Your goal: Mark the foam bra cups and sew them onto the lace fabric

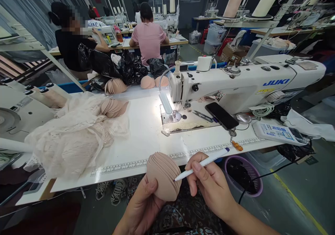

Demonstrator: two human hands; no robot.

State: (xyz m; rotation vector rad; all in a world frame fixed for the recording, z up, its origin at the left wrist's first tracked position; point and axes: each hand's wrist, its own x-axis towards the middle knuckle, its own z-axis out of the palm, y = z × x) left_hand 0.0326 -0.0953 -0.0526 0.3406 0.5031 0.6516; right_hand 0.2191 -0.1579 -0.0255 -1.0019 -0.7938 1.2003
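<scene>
My left hand (146, 202) grips a stack of beige bra cups (163, 175), thumb on the near face and fingers behind, over my lap at the table's front edge. The nested cups fan out so that several edges show. In my right hand (211, 182) is a white marker pen (201, 163), pinched between thumb and fingers. Its tip points left and meets or nearly meets the edges of the stack; whether it touches I cannot tell. The pen's dark end points up and to the right.
A white JUKI sewing machine (243, 85) stands behind, its lamp lit. Scissors (202, 116) and a black phone (222, 115) lie by it. Lace fabric (65, 141) and more cup stacks (113, 107) lie left. A purple basket (259, 189) is below right. Two people sit ahead.
</scene>
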